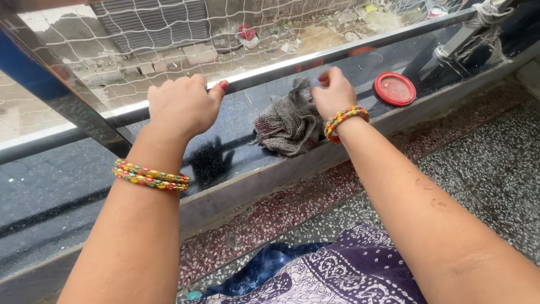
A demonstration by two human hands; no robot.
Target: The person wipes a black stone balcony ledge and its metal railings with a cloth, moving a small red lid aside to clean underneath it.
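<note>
**Hands at a polished black ledge**

Nearest, patterned purple fabric (360, 276) lies over speckled floor (484, 169). On the ledge (236, 126), the right hand (336, 93) pinches a crumpled grey cloth (289, 125) in closed fingers. The left hand (183, 107), fingers curled together, rests on the metal rail (292, 63). A red lid (395, 89) lies just beyond; a wide sweep of the cloth could knock it. Netting (169, 34) backs the rail.
</note>
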